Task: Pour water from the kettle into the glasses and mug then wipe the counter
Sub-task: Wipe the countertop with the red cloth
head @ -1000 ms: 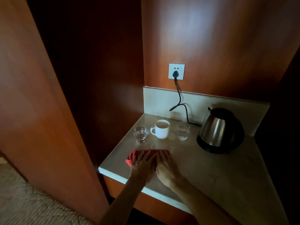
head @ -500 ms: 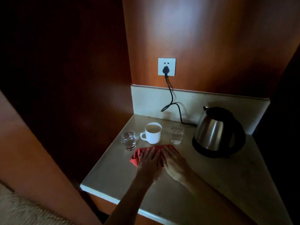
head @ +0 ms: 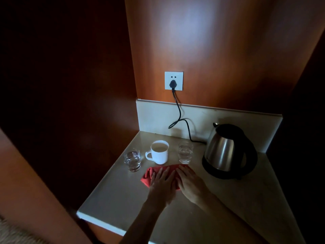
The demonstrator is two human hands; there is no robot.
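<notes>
Two glasses on the counter (head: 228,199), one mug, one kettle, one cloth, two hands. The left glass (head: 132,159) stands by the counter's left edge, the mug (head: 159,154) sits between the glasses with its handle to the left, and the right glass (head: 185,152) is just beside it; all three hold liquid, though in this dim light the levels are hard to read. The kettle (head: 228,152) is on its base at the right, cord (head: 179,113) running up to one socket (head: 173,80). The red cloth (head: 149,176) lies just in front of the mug. Left hand (head: 162,184) and right hand (head: 190,182) press flat on it side by side, fingers stretched out, gripping nothing. Since half a second ago, cloth and hands have slid slightly right, towards the right glass; glasses, mug and kettle haven't budged.
</notes>
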